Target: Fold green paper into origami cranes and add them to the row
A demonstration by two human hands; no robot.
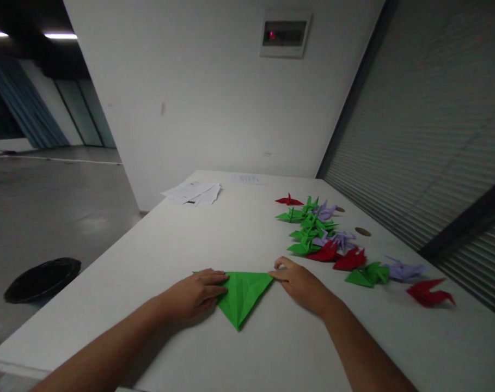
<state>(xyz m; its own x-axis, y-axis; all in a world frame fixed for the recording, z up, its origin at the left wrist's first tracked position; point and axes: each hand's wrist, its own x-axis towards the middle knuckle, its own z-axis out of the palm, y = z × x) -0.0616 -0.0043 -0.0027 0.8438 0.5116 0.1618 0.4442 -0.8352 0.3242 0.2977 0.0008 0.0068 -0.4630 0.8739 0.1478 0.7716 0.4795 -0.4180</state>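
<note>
A green sheet of origami paper (244, 296), folded into a triangle, lies on the white table with one point toward me. Creases run down its middle. My left hand (196, 294) rests on the left part of the paper, fingers stretched out and lying flat, hiding much of that side. At the top right corner, my right hand (298, 280) pinches the paper's tip between thumb and fingers. Folded paper cranes in green (310, 223), red (429, 293) and purple (404, 269) are grouped to the right of my right hand.
Loose printed sheets (194, 191) lie at the table's far left, and another paper (247, 179) lies near the wall. A black-lined bin (43, 279) stands on the floor at left. Window blinds (431, 141) border the table's right side.
</note>
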